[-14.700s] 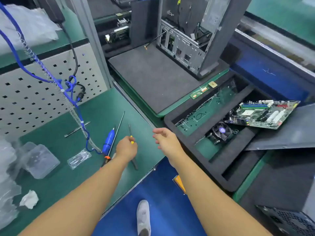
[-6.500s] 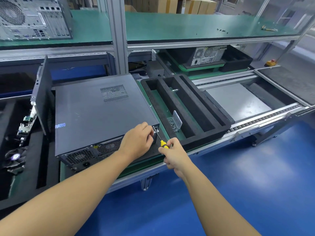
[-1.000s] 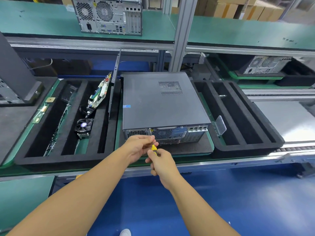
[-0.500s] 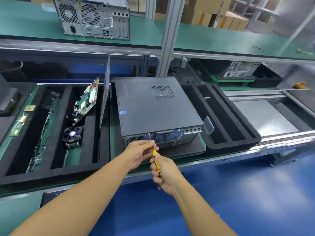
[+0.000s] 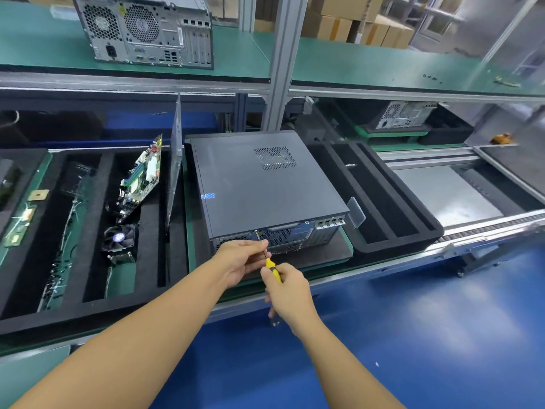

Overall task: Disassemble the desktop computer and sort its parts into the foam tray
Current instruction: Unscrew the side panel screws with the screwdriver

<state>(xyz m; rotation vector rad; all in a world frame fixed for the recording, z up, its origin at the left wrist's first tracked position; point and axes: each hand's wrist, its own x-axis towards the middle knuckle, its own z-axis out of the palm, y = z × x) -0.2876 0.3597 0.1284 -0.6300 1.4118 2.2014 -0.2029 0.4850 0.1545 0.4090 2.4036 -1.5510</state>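
- The desktop computer [image 5: 265,184] lies on its side on a dark pad on the surface, lid on. Its rear panel faces the person, which puts the case screws within easy reach.
- The right grip [image 5: 290,293] is curled round the yellow handle of a screwdriver [image 5: 272,268], low and close to the body. That suits turning from the wrist.
- The left grip [image 5: 241,258] pinches the thin shaft between fingertips and thumb just short of the rear panel. This likely steadies the tip on a small screw near the panel's upper edge; the screw head itself is too small to make out.
- Judging by the closed lid, the job is at its opening step: freeing the cover.
- The foam tray [image 5: 392,246] sits just right of the computer with its long slots nearly bare. Only a small plate [image 5: 356,212] leans at its near corner, so parts can go straight across.
- To the left, a second tray [image 5: 88,314] holds a motherboard [image 5: 141,175] propped on edge, a cooling fan [image 5: 118,239] and an upright side panel [image 5: 175,172]. Each has its own slot, which keeps boards from scraping.
- Risk: the tip may slip off the screw if the shaft tilts.
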